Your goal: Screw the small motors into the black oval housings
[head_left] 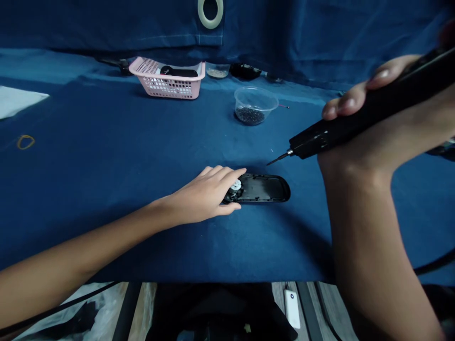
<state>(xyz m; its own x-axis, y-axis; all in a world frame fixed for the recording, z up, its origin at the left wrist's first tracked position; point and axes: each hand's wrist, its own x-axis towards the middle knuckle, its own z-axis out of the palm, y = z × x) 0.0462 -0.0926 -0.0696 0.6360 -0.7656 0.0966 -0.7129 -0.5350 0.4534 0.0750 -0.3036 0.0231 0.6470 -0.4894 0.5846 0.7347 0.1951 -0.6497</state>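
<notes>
A black oblong plastic shell (265, 188) lies open side up in the middle of the blue cloth-covered table (106, 156). My left hand (204, 196) rests on its left end, fingers curled around that end next to a small round white-and-metal part (235, 187) inside. My right hand (377, 128) is raised at the right, wrapped around a black electric screwdriver (359, 118). Its thin bit (279, 158) points left and down, hovering above and apart from the shell.
A clear plastic bowl of small dark screws (255, 105) stands behind the shell. A pink basket (167, 78) with dark items sits at the back, with a small dish (218, 71) beside it. A yellow rubber band (25, 141) lies far left. The table's front edge runs along the bottom.
</notes>
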